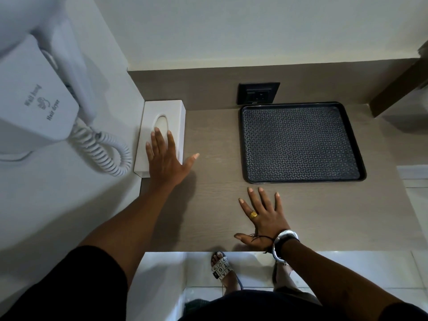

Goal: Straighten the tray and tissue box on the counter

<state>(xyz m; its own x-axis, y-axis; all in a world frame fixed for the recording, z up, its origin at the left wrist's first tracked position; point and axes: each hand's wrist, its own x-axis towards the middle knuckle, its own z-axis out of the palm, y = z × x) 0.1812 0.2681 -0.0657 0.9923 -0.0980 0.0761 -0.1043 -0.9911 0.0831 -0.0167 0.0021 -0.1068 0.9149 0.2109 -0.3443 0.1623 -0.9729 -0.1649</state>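
Observation:
A white tissue box point(170, 112) with an oval slot lies on the wooden counter point(215, 144), pushed against the left wall. My left hand point(165, 158) rests flat on the box's near end, fingers spread, thumb out over the counter. A black tray point(301, 141) with a patterned mat sits at the back right, its far edge close to the back wall and roughly parallel to it. My right hand point(261, 218) lies flat and open on the counter just in front of the tray, not touching it, with a gold ring and a wrist bangle.
A white wall-hung hair dryer point(39, 100) with a coiled cord point(104, 149) hangs on the left wall beside the box. A black power socket point(258, 92) is set in the back panel behind the tray. Sandalled feet point(222, 269) show below the counter's front edge.

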